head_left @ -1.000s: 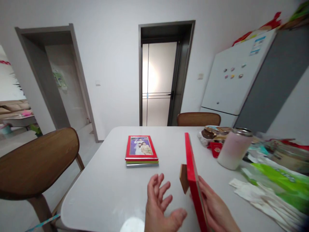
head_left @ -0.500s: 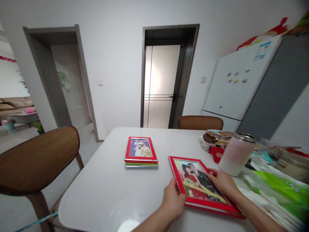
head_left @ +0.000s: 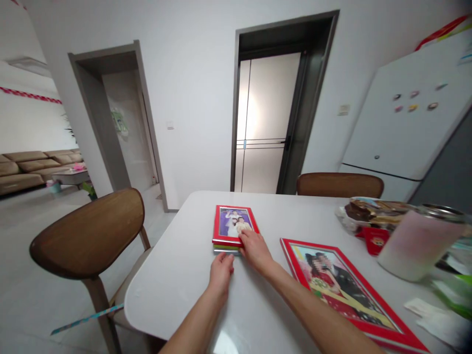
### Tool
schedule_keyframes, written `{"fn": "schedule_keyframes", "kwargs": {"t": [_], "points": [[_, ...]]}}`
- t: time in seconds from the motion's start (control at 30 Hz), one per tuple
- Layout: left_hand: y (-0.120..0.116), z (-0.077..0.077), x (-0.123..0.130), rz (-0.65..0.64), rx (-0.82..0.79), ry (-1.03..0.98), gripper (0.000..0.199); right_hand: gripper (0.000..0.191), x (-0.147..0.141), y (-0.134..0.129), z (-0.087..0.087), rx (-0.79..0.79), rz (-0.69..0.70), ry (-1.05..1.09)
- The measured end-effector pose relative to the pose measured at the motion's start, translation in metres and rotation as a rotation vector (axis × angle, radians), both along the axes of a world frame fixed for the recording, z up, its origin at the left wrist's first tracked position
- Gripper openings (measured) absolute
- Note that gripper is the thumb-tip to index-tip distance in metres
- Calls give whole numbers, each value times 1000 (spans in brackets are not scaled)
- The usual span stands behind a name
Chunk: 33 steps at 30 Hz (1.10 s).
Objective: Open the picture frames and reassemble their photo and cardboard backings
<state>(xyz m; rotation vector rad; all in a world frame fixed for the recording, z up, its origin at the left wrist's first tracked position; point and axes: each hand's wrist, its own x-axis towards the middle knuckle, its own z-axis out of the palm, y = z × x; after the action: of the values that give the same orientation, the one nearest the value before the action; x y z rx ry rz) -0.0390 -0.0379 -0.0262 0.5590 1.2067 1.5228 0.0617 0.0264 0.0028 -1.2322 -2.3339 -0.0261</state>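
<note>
A small stack of picture frames (head_left: pixel 215 231) lies on the white table, a red one with a wedding photo on top and green and silver edges below. My right hand (head_left: pixel 256 251) grips its near right corner, fingers over the red frame. At the front edge of the stack, my left hand (head_left: pixel 220 275) has its curled fingers closed against the lowest, silver frame. To the right, a larger red picture frame (head_left: pixel 295 268) with a couple's photo lies flat, partly behind my right forearm, with neither hand holding it.
A pink and white tumbler (head_left: pixel 418 243) stands on the table (head_left: pixel 177 275) at right, near a red packet (head_left: pixel 374 240) and packaged food (head_left: pixel 363 211). White tissue (head_left: pixel 438 319) lies in front. Wooden chairs stand at left (head_left: pixel 92 236) and behind (head_left: pixel 339 185).
Both hands have let go of the larger red picture frame and moved left to the small stack. The larger frame stays on the table. The view has turned left.
</note>
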Motion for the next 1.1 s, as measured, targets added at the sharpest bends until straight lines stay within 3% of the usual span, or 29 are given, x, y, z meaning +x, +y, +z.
{"fn": "schedule_keyframes", "kwargs": {"t": [0.17,0.23,0.3,0.43,0.5,0.57,0.63,0.77,0.87,0.97,1.03,1.1], "points": [[-21,13,-10,93,195,-112,22,24,3,-50,-2,-22,165,-17],[-40,19,-7,145,274,-139,29,28,11,-75,3,-128,192,97],[-65,26,-2,150,305,-90,37,44,21,-95,14,-314,159,342],[-117,36,6,-8,344,414,46,57,38,-120,40,-735,103,998],[-133,35,9,-214,520,746,52,57,45,-128,47,-883,126,1229],[-142,29,12,-439,678,1018,54,55,50,-134,48,-987,111,1304],[-144,17,16,-543,703,1185,52,48,54,-136,42,-1078,65,1271],[-139,-5,26,-577,645,1316,50,49,57,-128,21,-1153,92,1136],[-135,-6,31,-688,573,1351,54,59,60,-114,2,-970,8,920],[-134,5,29,-801,454,1341,60,63,64,-102,-16,-700,-139,539],[-132,13,19,-787,408,1303,61,60,67,-99,-23,-559,-184,333],[-128,19,4,-652,328,1306,56,54,68,-99,-25,-454,-166,217]]}}
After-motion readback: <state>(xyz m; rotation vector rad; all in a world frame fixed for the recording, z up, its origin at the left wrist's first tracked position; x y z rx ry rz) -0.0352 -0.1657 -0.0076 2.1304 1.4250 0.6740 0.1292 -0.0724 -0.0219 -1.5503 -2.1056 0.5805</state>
